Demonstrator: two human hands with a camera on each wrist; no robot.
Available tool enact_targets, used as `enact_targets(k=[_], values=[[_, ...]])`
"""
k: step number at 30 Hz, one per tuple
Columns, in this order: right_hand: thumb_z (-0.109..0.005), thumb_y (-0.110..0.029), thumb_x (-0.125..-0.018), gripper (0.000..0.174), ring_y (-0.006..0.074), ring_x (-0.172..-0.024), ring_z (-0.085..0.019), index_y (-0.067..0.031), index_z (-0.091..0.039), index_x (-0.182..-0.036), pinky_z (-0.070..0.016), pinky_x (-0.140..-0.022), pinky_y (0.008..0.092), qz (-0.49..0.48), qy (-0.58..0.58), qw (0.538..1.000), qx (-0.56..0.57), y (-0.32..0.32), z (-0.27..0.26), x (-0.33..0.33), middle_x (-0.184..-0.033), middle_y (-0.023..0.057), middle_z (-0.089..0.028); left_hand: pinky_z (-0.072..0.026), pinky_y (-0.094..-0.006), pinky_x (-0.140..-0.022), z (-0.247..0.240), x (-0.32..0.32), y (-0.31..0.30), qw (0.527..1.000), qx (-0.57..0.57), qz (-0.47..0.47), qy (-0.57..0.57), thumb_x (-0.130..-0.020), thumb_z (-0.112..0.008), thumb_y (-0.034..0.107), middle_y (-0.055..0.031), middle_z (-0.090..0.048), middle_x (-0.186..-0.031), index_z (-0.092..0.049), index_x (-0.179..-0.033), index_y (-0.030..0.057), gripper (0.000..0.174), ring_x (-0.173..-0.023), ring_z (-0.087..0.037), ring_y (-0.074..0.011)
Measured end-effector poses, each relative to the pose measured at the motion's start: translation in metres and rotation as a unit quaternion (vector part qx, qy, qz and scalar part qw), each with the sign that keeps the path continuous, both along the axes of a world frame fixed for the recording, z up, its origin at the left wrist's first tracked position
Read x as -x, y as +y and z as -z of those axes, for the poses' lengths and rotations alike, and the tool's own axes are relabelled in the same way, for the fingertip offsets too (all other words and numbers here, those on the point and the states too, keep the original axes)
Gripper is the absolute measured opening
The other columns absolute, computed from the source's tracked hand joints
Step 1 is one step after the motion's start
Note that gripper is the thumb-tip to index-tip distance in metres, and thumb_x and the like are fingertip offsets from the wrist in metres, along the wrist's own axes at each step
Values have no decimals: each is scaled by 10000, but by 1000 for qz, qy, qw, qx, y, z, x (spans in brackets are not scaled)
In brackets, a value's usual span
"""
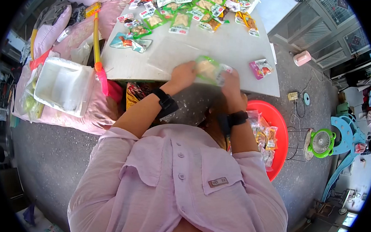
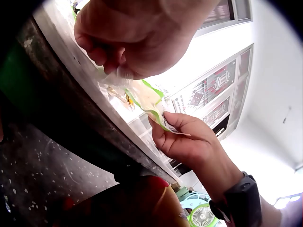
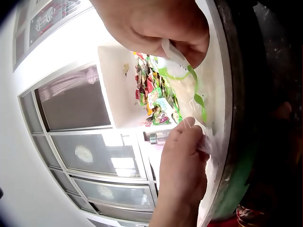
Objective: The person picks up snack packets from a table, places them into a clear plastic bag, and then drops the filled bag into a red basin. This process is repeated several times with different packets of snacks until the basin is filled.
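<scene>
Over the table's near edge, a green-edged food packet [image 1: 207, 69] with pale contents spans the gap between the two hands. The right hand [image 1: 231, 85] grips its printed end, thumb on top in the left wrist view. At the other end, the left hand [image 1: 183, 77] pinches clear plastic film [image 3: 203, 142] beside the packet, its fingers curled in the right wrist view. A flat clear plastic bag [image 1: 163, 54] lies on the table just beyond the left hand. Black bands circle both wrists.
Several colourful food packets [image 1: 181, 21] crowd the far part of the white table [image 1: 231, 47]. A pink-purple packet [image 1: 261, 68] lies at right. Below right stands a red basin [image 1: 281, 140] of packets. At left, a white foam box [image 1: 63, 84] sits on pink bedding.
</scene>
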State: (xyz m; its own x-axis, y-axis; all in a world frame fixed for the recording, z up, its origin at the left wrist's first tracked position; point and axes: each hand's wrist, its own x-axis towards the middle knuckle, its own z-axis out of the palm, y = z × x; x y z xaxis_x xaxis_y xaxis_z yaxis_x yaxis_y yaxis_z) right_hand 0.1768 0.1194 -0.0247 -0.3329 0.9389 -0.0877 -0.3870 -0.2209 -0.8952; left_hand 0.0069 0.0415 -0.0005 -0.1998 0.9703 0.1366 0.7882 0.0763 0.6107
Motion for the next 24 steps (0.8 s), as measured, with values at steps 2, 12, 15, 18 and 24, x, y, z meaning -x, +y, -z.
enact_targets(k=[2, 12, 15, 18, 24], values=[[-458, 56, -716, 188, 158, -672, -554, 8, -517, -888, -460, -600, 280, -7, 15, 1000, -14, 3, 8, 8, -775, 64, -560, -419, -416, -659, 2, -5, -1, 999, -37, 7, 15, -731, -440, 138, -192, -564, -792, -508, -975, 57, 266, -747, -537, -345], [-492, -88, -718, 200, 142, -559, -526, 25, -516, -881, -424, -471, 255, -48, -394, 905, -153, -5, -17, 29, -683, 75, -541, -431, -427, -638, 5, -15, -8, 994, -92, 39, 44, -692, -445, 109, -169, -569, -764, -533, -917, 63, 246, -706, -544, -336], [-506, -110, -721, 191, 140, -489, -509, 18, -513, -862, -393, -400, 230, -143, -375, 914, -68, -6, -24, 14, -652, 78, -532, -427, -430, -629, 8, -14, -8, 994, -74, 44, 61, -685, -450, 110, -164, -565, -750, -529, -898, 55, 234, -704, -539, -336], [-504, -102, -733, 135, 132, -465, -503, -1, -507, -824, -384, -376, 215, -132, -308, 942, -15, -12, -30, 10, -634, 68, -525, -418, -435, -610, 10, -15, -9, 990, -106, 50, 78, -680, -457, 109, -154, -556, -722, -525, -872, 52, 211, -691, -532, -334], [-517, -117, -760, 86, 125, -483, -515, -35, -492, -760, -394, -379, 222, -44, -240, 930, -275, -4, 3, 20, -613, 45, -512, -406, -424, -578, 17, -18, -8, 982, -133, 55, 122, -678, -471, 106, -128, -541, -674, -521, -843, 64, 177, -655, -535, -298]])
